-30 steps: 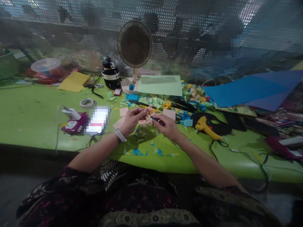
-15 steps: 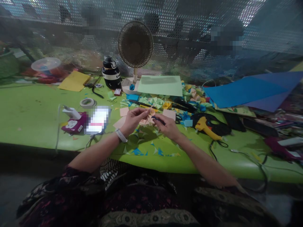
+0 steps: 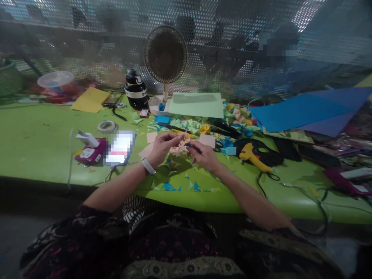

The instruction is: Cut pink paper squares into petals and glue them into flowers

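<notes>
Above the middle of the table my left hand (image 3: pixel 165 146), with a pale watch on its wrist, pinches a small peach piece of paper (image 3: pixel 186 135) between thumb and fingertips. My right hand (image 3: pixel 205 155) is closed around a slim dark tool (image 3: pixel 188 145); its tip reaches toward the paper, and most of it is hidden in the fingers, so its kind is unclear. Below the fingertips lies a heap of peach paper pieces (image 3: pixel 178 148). Flat peach squares (image 3: pixel 207 141) lie on either side of the hands.
A glue gun (image 3: pixel 252 157) lies on a black holder at right, a lit phone (image 3: pixel 120 148) and tape roll (image 3: pixel 107 126) at left. Behind stand a fan (image 3: pixel 165 54) and a black bottle (image 3: pixel 136 91). Paper scraps (image 3: pixel 171 186) litter the green table's front.
The peach paper and the dark tool's tip have shifted slightly between my fingers. Both hands stay in nearly the same place.
</notes>
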{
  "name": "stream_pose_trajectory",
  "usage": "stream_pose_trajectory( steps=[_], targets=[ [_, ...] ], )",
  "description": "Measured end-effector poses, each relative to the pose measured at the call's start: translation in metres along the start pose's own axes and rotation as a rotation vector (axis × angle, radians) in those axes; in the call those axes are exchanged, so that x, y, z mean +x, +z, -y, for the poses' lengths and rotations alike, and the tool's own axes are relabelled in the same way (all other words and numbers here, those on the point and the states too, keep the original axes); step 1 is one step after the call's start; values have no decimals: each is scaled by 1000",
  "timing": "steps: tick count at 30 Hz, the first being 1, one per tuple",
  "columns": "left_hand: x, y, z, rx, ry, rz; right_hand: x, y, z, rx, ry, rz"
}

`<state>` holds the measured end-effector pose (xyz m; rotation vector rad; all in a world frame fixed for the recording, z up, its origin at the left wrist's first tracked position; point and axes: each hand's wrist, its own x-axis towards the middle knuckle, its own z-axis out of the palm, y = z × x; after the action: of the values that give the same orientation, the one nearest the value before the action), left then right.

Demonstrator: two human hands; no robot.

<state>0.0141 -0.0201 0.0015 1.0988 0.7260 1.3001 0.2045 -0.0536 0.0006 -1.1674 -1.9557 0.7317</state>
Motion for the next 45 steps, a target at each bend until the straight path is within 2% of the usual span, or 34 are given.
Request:
stream_pose_trajectory(
  steps=[4, 13, 19, 25, 33, 39, 45],
  targets=[
    [1, -1, 2, -52, -24, 22, 1, -2, 1, 16, 9, -13],
    [3, -3, 4, -41, -35, 45, 2, -5, 1, 92, 1, 50],
    [2, -1, 2, -20, 11, 16, -1, 1, -2, 73, -8, 30],
    [3, -4, 6, -56, 3, 44, 1, -1, -5, 53, -1, 15],
    [5, -6, 7, -33, -53, 81, 1, -3, 0, 100, 29, 81],
    [4, -4, 4, 16, -25, 21, 0, -2, 0, 100, 65, 93],
    [3, -5, 6, -8, -27, 35, 2, -4, 1, 64, 73, 50]
  ],
)
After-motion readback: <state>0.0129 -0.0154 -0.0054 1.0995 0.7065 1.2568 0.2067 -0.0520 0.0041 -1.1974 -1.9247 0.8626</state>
